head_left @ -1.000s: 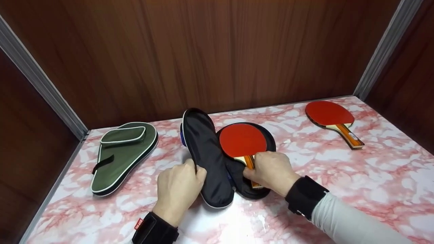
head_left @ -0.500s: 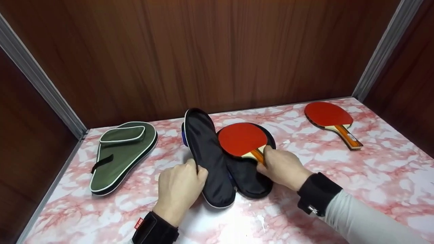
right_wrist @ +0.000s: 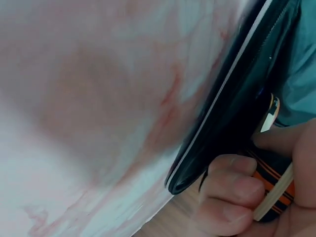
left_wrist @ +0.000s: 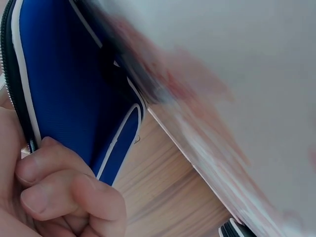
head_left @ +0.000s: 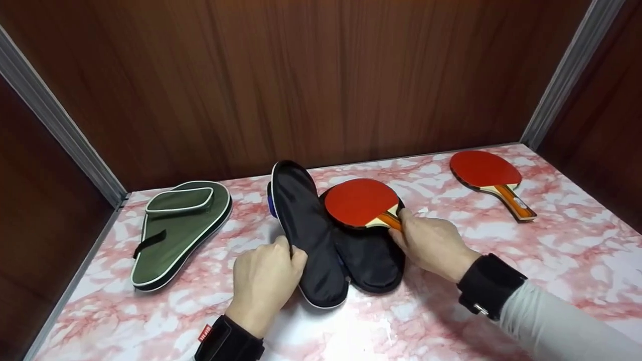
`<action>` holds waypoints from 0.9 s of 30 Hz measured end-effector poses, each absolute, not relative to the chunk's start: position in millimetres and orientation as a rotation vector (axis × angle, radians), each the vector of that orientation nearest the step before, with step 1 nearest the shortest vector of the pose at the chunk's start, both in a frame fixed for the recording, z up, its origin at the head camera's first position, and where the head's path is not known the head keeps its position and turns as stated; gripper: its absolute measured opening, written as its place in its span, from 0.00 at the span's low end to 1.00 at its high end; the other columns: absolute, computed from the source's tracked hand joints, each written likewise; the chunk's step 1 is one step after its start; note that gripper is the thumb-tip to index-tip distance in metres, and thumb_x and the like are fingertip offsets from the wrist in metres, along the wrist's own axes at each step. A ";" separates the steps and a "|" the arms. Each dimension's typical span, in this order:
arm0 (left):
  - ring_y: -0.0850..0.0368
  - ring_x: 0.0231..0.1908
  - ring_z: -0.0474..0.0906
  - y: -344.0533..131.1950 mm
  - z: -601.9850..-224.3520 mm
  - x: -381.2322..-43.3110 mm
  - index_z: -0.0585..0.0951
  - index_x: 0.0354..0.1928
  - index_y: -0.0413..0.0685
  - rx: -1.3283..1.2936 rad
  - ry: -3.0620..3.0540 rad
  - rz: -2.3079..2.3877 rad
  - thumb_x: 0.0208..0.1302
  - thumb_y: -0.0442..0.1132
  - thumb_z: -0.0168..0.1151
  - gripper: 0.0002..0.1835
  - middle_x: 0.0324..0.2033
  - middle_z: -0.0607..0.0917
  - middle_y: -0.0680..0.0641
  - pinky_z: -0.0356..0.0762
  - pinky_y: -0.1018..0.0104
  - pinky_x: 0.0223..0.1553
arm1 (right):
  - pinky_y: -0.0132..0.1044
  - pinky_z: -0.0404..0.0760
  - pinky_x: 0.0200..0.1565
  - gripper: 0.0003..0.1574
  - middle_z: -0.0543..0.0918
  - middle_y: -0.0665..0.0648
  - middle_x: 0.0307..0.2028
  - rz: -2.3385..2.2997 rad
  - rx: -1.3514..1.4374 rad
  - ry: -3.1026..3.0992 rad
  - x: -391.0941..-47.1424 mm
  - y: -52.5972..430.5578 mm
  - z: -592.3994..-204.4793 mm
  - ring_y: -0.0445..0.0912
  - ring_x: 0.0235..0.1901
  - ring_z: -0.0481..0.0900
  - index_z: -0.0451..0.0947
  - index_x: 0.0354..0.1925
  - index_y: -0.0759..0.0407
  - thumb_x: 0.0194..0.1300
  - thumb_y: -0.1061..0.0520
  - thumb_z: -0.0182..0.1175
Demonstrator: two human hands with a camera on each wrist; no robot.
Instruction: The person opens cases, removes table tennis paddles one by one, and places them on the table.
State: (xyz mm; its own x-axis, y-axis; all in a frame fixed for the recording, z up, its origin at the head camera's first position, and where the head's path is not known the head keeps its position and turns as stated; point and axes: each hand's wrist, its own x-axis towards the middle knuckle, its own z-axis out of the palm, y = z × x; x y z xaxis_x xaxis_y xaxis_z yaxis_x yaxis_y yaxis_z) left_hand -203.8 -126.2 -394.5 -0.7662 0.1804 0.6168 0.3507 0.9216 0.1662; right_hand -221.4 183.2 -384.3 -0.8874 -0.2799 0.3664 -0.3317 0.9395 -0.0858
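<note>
My left hand (head_left: 268, 278) grips the edge of the raised flap of a table tennis bat case (head_left: 313, 240), its black lining facing right. The left wrist view shows the flap's blue outer side (left_wrist: 64, 89) with white piping and fingers curled at its zip edge. My right hand (head_left: 436, 243) holds a red table tennis bat (head_left: 361, 202) by its striped handle (right_wrist: 274, 192). The bat's blade lies over the rounded end of the case's lower half (head_left: 373, 263), tilted with its handle toward the right. The handle's end is hidden by the hand.
A second red bat (head_left: 485, 169) lies at the back right of the marbled table (head_left: 562, 260). A green bat case (head_left: 183, 235) with white piping rests at the left. Wooden panels (head_left: 321, 80) stand behind and at both sides.
My right hand has moved right and slightly away with the bat. Its handle has swung from over the case's narrow end toward the right. The left hand stays on the flap.
</note>
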 end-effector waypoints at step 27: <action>0.36 0.15 0.79 -124.5 -395.9 -203.4 0.75 0.21 0.44 -0.364 -2.414 -0.349 0.63 0.40 0.66 0.15 0.12 0.79 0.41 0.69 0.44 0.16 | 0.47 0.73 0.19 0.20 0.69 0.51 0.19 0.260 0.399 -2.765 -214.3 243.4 -373.2 0.48 0.16 0.70 0.70 0.43 0.61 0.79 0.49 0.68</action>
